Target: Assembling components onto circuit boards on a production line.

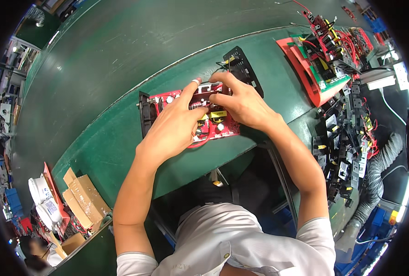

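Head view: left hand (174,120) and right hand (245,102) half-curled over the red circuit board (231,129) on the desk (213,154), grip impossible to tell; left panel (145,115) seems fitted, black right panel (245,69) probably not yet.

The circuit board (232,129) looks glossy, the slotted panel (247,72) matt plastic, the worktop (121,140) smooth, the carton (88,195) cardboard.

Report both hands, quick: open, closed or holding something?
Left hand: over the red circuit board, fingers partly spread; grip cannot be told.
Right hand: over the same board, fingers bent; grip cannot be told.
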Action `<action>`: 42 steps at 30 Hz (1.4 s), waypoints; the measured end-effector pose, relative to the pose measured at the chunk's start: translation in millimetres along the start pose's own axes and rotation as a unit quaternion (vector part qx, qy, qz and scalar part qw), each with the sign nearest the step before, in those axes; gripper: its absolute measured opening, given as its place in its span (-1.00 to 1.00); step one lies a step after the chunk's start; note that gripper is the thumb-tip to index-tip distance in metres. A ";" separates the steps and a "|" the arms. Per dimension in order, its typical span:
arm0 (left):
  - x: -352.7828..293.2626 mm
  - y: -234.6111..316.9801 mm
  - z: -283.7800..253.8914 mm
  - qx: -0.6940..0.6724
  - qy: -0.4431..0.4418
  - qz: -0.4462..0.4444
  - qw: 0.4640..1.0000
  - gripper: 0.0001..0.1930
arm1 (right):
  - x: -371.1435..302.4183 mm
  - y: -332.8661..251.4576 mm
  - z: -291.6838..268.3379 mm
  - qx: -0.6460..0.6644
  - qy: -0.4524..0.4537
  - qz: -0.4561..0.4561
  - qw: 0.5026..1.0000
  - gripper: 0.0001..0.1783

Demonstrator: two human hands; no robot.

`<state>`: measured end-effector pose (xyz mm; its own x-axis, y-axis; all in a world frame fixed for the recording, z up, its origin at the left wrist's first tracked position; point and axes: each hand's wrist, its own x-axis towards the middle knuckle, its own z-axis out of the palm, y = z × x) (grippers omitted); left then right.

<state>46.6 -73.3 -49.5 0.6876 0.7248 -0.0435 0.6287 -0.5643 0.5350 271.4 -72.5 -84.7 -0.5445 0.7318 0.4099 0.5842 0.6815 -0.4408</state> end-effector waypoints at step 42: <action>10.0 8.4 3.9 0.055 -0.006 -0.025 0.998 -0.60 | -1.7 1.5 7.0 0.011 0.034 0.008 0.999 -0.73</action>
<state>60.1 -72.3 -48.8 0.6583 0.7488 -0.0773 0.6976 -0.5682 0.4365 269.0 -72.7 -91.6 -0.4925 0.7417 0.4554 0.5788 0.6699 -0.4651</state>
